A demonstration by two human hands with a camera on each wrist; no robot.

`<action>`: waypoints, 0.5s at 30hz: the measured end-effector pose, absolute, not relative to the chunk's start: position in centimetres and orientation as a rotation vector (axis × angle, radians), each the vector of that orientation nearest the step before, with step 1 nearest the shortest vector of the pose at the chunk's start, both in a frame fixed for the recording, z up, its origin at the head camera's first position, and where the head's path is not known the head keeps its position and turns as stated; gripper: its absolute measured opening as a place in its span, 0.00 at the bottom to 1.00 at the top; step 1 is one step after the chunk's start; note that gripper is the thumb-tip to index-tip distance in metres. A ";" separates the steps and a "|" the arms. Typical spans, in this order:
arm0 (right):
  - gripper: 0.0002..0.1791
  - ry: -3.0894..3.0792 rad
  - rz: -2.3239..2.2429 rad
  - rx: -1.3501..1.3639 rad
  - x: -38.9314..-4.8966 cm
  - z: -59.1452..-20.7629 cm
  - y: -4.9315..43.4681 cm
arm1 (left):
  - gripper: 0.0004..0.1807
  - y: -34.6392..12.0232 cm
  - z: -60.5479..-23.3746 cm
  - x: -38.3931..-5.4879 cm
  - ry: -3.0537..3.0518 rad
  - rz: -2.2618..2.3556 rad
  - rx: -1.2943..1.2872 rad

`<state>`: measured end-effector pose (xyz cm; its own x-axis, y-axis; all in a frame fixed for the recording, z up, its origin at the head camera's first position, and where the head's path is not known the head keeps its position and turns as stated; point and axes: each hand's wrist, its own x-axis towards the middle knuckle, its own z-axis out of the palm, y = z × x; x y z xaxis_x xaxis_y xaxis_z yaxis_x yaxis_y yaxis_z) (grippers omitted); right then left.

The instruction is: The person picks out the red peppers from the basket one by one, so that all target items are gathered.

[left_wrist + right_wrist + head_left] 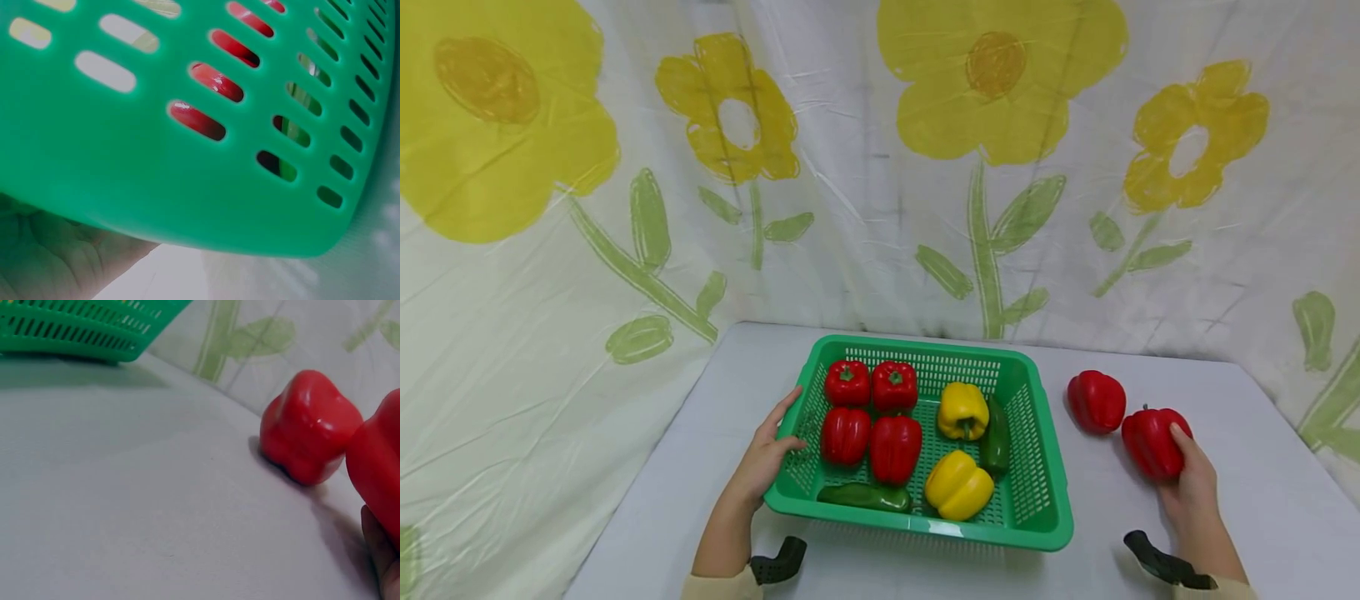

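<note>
A green slotted plastic basket stands on the table with several red bell peppers, two yellow bell peppers and two long green vegetables inside. My left hand grips its left rim, thumb over the edge; in the left wrist view the basket wall hides most of that hand. To the right of the basket, my right hand holds a red bell pepper from its right side. Just left of it another red bell pepper lies on the table, also seen in the right wrist view.
The white-covered table extends around the basket, its back edge near a hanging cloth painted with yellow flowers. Black straps are worn on both wrists.
</note>
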<state>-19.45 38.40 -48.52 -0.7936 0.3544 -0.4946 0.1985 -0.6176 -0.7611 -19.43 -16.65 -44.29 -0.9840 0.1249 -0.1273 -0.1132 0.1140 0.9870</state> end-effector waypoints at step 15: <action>0.43 -1.266 2.473 -1.059 -21.9 -48.5 39.3 | 0.42 -16.8 -44.1 -19.4 2.221 1.967 0.015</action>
